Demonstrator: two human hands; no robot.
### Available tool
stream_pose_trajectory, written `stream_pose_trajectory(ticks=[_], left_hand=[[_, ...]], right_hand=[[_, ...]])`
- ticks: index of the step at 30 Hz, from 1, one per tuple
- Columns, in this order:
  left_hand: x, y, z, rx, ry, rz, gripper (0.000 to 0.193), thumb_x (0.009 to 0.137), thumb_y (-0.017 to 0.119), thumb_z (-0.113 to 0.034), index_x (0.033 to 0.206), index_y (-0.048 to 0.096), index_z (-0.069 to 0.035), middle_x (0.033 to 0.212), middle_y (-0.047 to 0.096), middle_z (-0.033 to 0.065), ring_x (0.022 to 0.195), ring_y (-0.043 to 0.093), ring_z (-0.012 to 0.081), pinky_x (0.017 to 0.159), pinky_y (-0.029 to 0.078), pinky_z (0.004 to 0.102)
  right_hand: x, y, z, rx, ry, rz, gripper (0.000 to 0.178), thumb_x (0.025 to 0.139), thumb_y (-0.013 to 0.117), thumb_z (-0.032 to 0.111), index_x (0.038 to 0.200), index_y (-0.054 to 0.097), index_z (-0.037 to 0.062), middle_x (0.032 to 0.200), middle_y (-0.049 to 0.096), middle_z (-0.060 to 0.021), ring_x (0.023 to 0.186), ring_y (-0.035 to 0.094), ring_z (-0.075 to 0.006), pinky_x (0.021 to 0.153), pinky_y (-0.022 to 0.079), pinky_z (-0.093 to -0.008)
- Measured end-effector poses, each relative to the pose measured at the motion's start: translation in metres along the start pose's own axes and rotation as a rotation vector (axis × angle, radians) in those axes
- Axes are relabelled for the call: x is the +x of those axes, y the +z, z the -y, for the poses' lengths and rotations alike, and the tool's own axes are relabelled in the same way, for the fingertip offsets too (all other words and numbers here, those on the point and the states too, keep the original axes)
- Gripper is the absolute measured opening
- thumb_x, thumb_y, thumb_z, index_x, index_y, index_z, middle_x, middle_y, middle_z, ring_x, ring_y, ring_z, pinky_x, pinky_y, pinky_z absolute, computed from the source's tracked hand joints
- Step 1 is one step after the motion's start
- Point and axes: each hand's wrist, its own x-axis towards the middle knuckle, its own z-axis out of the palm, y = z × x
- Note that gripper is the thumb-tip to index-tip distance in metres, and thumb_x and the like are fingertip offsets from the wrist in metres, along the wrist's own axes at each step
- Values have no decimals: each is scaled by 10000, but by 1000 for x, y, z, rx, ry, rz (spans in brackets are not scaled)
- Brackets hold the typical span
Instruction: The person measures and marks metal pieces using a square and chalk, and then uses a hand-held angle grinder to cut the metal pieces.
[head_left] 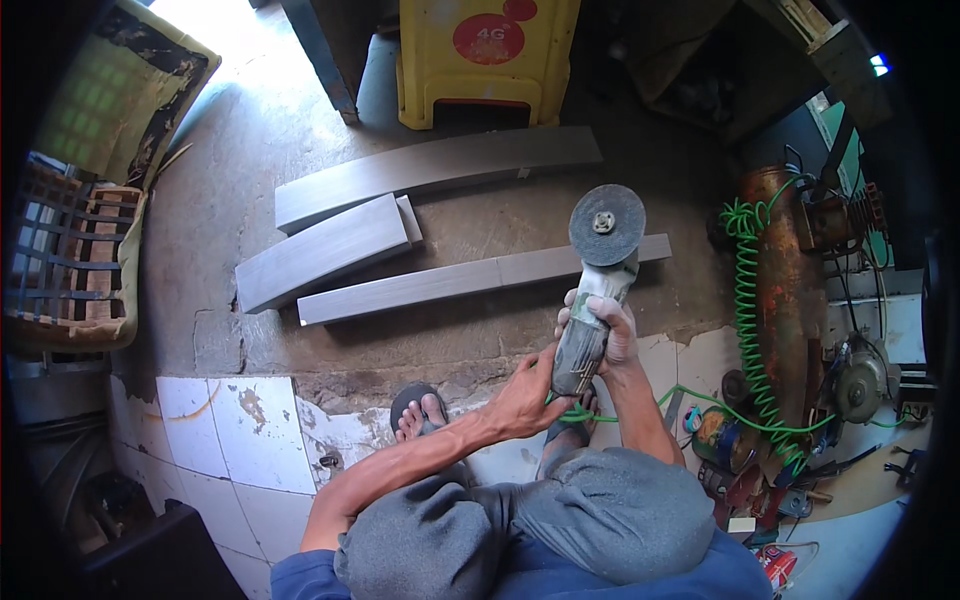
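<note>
An angle grinder (pixel 582 345) is held up in front of me, its dark round disc (pixel 622 210) facing upward at the far end. My right hand (pixel 618 335) wraps round the middle of its body. At the rear end of the grinder, my left hand (pixel 528 388) grips with fingers along its side. Past the grinder, grey rectangular metal bars lie on the floor: a long one (pixel 440 290) partly behind the disc, a shorter one (pixel 325 250) resting over another piece, and a wide long one (pixel 430 170) farthest away.
A yellow plastic stool (pixel 485 60) stands at the far side. To the left is a worn chair frame with woven straps (pixel 75 255). A rusty tank (pixel 785 300) with a coiled green hose (pixel 748 330) stands at right, near a bench grinder (pixel 858 385) and scattered tools.
</note>
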Motion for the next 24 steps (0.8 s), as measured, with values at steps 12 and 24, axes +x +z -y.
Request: stream_pose_trajectory(ticks=[12, 24], left_hand=[[5, -102, 70, 967, -3, -492, 915, 820, 816, -541, 1514, 447, -73, 1460, 509, 179, 1371, 469, 377, 1169, 269, 645], [21, -128, 123, 1158, -215, -450, 706, 893, 760, -466, 1468, 501, -149, 1277, 543, 107, 1293, 490, 301, 1155, 254, 598]], right_hand=[[2, -12, -15, -362, 134, -40, 321, 842, 777, 180, 1062, 640, -11, 888, 667, -84, 731, 726, -206, 648, 607, -340], [54, -12, -38, -487, 130, 36, 330, 828, 777, 135, 1079, 606, 5, 888, 651, -65, 688, 716, -187, 632, 592, -328]])
